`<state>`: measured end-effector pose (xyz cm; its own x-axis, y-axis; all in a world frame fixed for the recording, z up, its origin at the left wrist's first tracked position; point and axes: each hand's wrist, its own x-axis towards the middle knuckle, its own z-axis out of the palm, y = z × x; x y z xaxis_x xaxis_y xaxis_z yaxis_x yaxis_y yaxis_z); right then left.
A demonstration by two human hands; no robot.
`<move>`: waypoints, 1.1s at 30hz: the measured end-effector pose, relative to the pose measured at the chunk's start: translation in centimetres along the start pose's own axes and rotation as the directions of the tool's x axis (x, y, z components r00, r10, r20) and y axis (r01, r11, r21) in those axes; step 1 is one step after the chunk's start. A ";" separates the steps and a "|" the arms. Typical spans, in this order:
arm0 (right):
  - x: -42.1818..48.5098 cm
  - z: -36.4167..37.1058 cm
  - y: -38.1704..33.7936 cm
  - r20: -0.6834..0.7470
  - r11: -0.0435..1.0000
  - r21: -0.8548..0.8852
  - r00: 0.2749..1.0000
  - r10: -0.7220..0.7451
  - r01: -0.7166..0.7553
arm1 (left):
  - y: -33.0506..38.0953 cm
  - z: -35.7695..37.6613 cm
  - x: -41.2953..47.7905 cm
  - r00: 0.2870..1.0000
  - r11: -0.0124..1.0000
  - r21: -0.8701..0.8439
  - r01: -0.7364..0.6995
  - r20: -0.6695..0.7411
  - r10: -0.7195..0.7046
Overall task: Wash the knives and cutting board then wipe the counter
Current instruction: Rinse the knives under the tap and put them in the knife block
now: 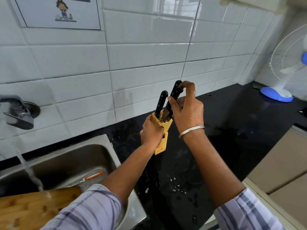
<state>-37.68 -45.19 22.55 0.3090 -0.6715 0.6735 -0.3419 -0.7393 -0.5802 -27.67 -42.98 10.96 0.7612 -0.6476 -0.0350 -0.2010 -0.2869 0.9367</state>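
A wooden knife block [163,128] stands on the black counter [232,123] by the tiled wall. My left hand [152,131] grips the block's side. My right hand [187,108], wet and wearing a metal bangle, holds two black-handled knives [174,95] with their blades partly in the block's slots. A third black-handled knife [161,103] sits in the block at the left. A wooden cutting board [33,206] lies in the steel sink [109,153] under running water. An orange-handled tool [90,177] lies in the sink behind it.
The wall tap [18,112] at the left pours water into the sink. A white and blue table fan [285,72] stands at the counter's far right. Water drops lie on the counter near the front edge. Beige cabinet fronts [282,163] run along the right.
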 end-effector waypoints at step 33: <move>-1.1 2.7 0.5 -0.083 0.991 -0.068 0.989 -0.122 0.117 | -1.2 -1.6 -0.8 0.999 1.000 -0.018 0.004 0.037 -0.003</move>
<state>-35.78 -44.92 20.30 0.2736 -0.5695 0.7751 -0.3632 -0.8074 -0.4649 -27.05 -40.96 10.44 0.7386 -0.6722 -0.0505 -0.1869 -0.2763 0.9427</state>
